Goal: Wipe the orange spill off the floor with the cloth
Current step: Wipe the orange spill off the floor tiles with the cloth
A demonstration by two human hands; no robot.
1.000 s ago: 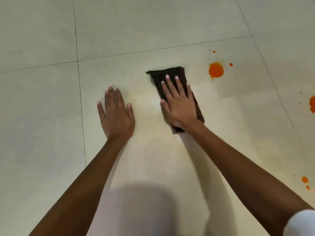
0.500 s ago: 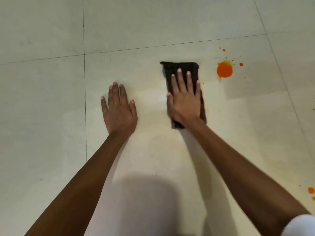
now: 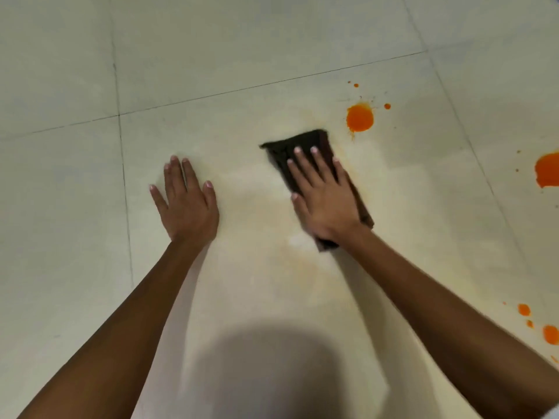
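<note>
A dark brown folded cloth [image 3: 305, 144] lies flat on the pale tiled floor [image 3: 272, 55]. My right hand [image 3: 325, 196] presses on it with straight spread fingers and covers most of it. A round orange blot [image 3: 359, 117] sits just beyond the cloth's far right corner, apart from it, with small droplets around it. A larger orange patch [image 3: 547, 170] is cut by the right edge. Several orange drops [image 3: 524, 309] lie at the lower right. My left hand [image 3: 187, 202] rests flat on the floor to the left of the cloth.
Faint yellowish smears [image 3: 302, 267] mark the tile around and below the cloth. Dark grout lines [image 3: 122, 164] run left of my left hand and across the far side. A head shadow [image 3: 281, 370] falls between my forearms.
My right hand has pulled the cloth back toward me and turned it, its far end now angled left. The view shifted, showing more orange patches at the right. My left hand stays flat.
</note>
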